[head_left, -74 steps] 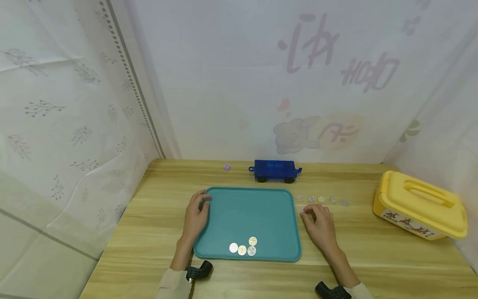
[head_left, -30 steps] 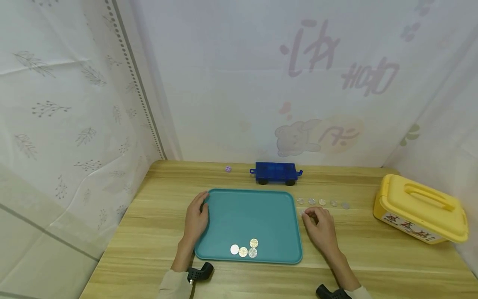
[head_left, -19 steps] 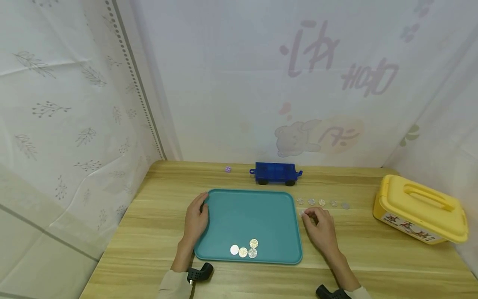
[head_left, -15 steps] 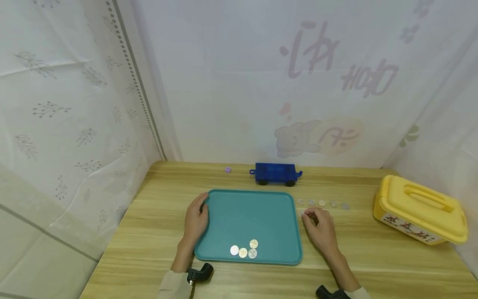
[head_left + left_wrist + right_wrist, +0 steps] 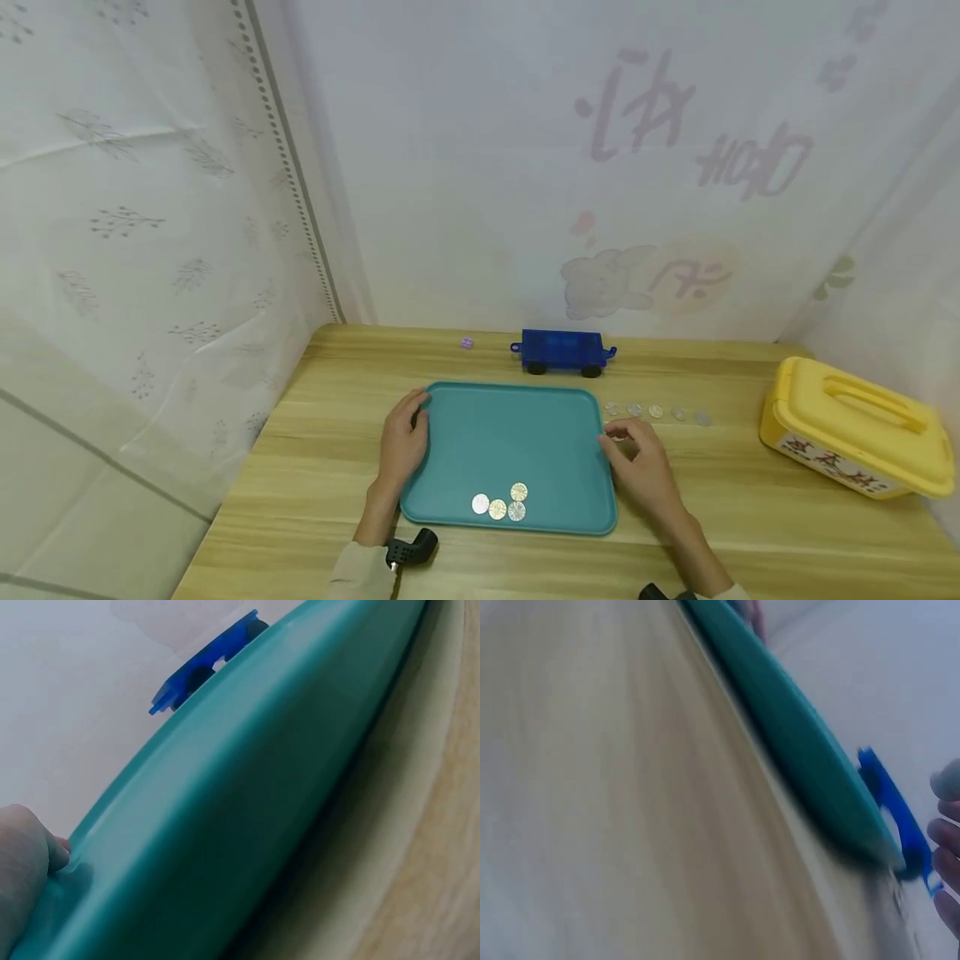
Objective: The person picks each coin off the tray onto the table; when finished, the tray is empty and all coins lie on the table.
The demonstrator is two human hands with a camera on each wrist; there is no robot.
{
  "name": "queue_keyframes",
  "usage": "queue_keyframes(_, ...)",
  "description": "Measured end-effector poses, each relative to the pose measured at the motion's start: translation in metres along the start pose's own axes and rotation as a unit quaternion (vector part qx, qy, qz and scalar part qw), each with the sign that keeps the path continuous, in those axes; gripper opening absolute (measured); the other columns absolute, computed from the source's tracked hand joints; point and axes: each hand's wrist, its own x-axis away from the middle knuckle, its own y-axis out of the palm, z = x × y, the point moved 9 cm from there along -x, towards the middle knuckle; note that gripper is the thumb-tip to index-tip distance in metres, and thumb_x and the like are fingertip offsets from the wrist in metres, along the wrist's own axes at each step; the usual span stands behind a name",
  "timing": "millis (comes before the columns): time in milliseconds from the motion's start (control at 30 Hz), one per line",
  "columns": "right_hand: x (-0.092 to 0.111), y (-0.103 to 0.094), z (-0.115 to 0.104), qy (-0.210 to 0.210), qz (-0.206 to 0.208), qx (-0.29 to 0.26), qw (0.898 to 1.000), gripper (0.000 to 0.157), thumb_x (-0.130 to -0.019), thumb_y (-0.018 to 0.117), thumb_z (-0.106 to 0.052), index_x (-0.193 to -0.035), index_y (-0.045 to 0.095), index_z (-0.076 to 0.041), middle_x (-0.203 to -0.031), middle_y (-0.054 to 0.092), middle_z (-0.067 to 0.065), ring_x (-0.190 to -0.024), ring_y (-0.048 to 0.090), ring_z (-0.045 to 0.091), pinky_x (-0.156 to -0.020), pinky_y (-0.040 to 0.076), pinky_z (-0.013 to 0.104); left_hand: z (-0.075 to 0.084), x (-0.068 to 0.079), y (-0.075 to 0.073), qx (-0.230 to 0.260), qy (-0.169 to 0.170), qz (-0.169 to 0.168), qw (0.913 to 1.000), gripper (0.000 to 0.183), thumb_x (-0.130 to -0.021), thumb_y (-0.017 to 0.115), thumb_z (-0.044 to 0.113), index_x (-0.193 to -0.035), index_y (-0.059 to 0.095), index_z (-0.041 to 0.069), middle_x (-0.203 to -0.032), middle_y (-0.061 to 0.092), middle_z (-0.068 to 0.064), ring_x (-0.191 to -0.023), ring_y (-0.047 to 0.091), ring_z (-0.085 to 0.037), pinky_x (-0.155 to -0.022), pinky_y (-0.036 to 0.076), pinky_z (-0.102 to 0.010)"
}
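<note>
A teal tray [image 5: 517, 442] lies on the wooden table. Near its front rim sit several coins [image 5: 497, 509], gold and silver. My left hand [image 5: 403, 437] rests along the tray's left rim with relaxed fingers. In the left wrist view a fingertip [image 5: 56, 851] touches the tray's wall. My right hand [image 5: 645, 471] hovers at the right rim, thumb and fingertips slightly apart. No coin shows between its fingers [image 5: 946, 836] in the right wrist view. Just beyond it, a row of coins [image 5: 656, 412] lies on the table.
Behind the tray stands a blue toy wagon [image 5: 562, 350]. A small purple piece [image 5: 467, 342] lies to its left. At the right, a yellow lidded box [image 5: 855, 425] with a handle stands near the table's edge. Patterned cloth [image 5: 465, 167] hangs behind the table.
The right hand, which had its fingertips at a coin beside the tray, has moved left to the tray's right rim. The left hand stays put. The head view has shifted slightly.
</note>
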Motion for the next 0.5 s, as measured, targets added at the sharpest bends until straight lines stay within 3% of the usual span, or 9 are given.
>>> queue_keyframes(200, 0.007, 0.031, -0.036, -0.092, -0.052, 0.006, 0.994, 0.02, -0.084, 0.077, -0.004, -0.103, 0.069, -0.006, -0.099, 0.069, 0.001, -0.096, 0.055, 0.008, -0.082, 0.05, 0.027, 0.002, 0.001, -0.002, -0.003, 0.017, 0.007, 0.9998, 0.028, -0.099, 0.052, 0.0, -0.122, 0.068, -0.004, -0.141, 0.058, -0.017, -0.135, 0.05, -0.037, -0.111, 0.042, -0.054)
queue_keyframes(500, 0.024, 0.078, -0.063, -0.151, -0.119, 0.009, 0.981, 0.023, -0.082, 0.081, -0.014, -0.103, 0.071, -0.017, -0.094, 0.066, -0.014, -0.09, 0.058, 0.003, -0.084, 0.048, 0.033, 0.002, 0.001, -0.003, -0.013, 0.008, 0.006, 0.9999, 0.029, -0.101, 0.051, 0.005, -0.123, 0.068, -0.001, -0.142, 0.058, -0.014, -0.135, 0.051, -0.035, -0.111, 0.043, -0.052)
